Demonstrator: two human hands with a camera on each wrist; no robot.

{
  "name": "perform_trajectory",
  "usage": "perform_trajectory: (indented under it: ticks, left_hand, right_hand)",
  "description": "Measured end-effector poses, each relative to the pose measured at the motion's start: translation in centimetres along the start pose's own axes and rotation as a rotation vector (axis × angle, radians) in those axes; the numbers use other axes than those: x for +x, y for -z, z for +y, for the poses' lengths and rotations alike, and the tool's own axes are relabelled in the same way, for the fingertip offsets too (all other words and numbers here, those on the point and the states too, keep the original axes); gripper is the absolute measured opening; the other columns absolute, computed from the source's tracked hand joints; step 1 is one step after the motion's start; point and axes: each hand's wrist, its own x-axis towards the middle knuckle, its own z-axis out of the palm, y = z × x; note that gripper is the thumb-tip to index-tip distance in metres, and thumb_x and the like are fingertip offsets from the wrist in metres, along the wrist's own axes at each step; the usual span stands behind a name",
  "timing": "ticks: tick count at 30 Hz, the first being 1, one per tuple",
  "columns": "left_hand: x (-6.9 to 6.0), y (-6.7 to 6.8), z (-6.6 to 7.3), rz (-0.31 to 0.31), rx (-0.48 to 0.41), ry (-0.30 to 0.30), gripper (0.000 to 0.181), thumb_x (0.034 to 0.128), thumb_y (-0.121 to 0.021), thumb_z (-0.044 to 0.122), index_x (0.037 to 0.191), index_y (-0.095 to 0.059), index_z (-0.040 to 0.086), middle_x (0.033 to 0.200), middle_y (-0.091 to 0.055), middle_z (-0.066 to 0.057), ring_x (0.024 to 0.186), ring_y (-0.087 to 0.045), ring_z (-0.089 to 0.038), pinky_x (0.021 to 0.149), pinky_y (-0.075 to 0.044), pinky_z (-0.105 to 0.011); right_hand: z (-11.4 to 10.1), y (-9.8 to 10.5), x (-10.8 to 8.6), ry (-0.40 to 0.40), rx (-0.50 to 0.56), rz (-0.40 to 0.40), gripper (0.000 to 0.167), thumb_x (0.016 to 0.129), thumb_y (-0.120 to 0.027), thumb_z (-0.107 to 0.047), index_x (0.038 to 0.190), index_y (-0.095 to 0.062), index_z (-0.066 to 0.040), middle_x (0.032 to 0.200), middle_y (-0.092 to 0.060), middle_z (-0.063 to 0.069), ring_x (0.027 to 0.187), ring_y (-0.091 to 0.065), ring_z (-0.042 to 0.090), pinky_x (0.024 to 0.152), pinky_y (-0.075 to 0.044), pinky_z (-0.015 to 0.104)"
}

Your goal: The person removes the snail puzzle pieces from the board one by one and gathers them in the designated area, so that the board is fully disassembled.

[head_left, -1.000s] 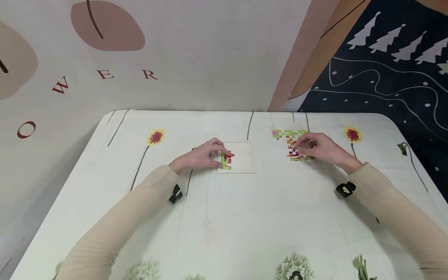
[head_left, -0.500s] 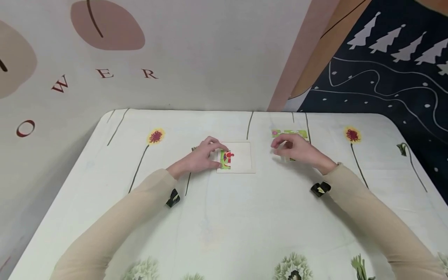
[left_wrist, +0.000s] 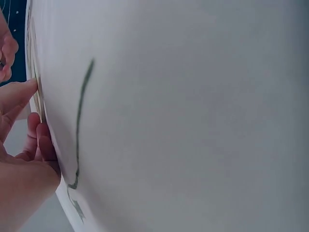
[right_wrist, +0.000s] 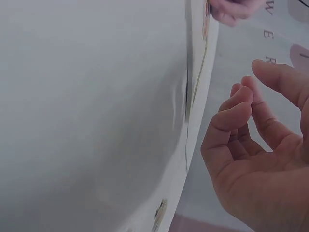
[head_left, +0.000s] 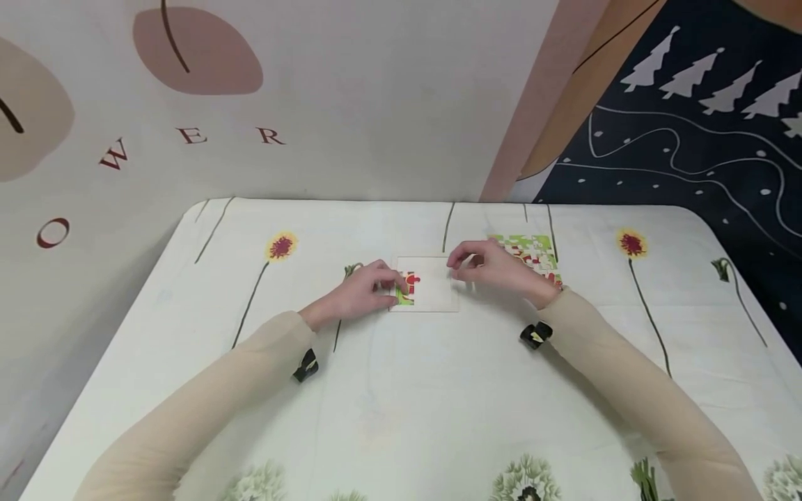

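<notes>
A pale jigsaw tray [head_left: 435,285] lies on the table, with a few green and red puzzle pieces [head_left: 407,296] along its left side. My left hand [head_left: 366,291] rests at that left edge, its fingertips touching the pieces and the tray. Over the tray's right edge hovers my right hand [head_left: 491,268]. In the right wrist view, the right hand [right_wrist: 260,145] has loosely bent fingers, a gap between thumb and fingertips, and no piece visible there. Loose puzzle pieces [head_left: 532,247] in green, red and white lie behind and right of the right hand, which partly hides them.
The table [head_left: 401,403] wears a white cloth printed with flowers and stems. Behind it rises a pale wall [head_left: 376,139] with letters, and at the right hangs a dark cloth with white trees [head_left: 683,76].
My right hand has moved left from the loose pieces to the tray's right edge, uncovering more of the loose pieces. The left hand stays at the tray's left edge with only slight shifts.
</notes>
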Motion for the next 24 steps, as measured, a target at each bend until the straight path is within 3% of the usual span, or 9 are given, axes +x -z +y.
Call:
perform_trajectory:
  ticks: [11, 24]
  left_hand:
    - [0.0, 0.4, -0.2, -0.029, -0.071, 0.04, 0.017, 0.0882, -0.069, 0.006, 0.103, -0.073, 0.013, 0.104, -0.057, -0.002, 0.097, -0.051, -0.02, 0.086, -0.04, -0.037]
    - [0.1, 0.5, -0.5, -0.045, -0.117, 0.035, 0.017, 0.087, -0.07, 0.006, 0.104, -0.073, 0.009, 0.103, -0.058, -0.004, 0.098, -0.05, -0.021, 0.087, -0.039, -0.037]
  right_hand:
    - [-1.3, -3.0, 2.9, 0.036, -0.107, -0.101, 0.018, 0.088, -0.065, -0.003, 0.106, -0.068, 0.0, 0.098, -0.068, 0.006, 0.086, -0.059, 0.018, 0.075, -0.045, 0.03]
    - [-2.3, -3.9, 4.4, -0.098, -0.118, -0.094, 0.021, 0.09, -0.063, -0.007, 0.111, -0.068, -0.002, 0.1, -0.066, 0.007, 0.09, -0.057, 0.019, 0.075, -0.045, 0.029]
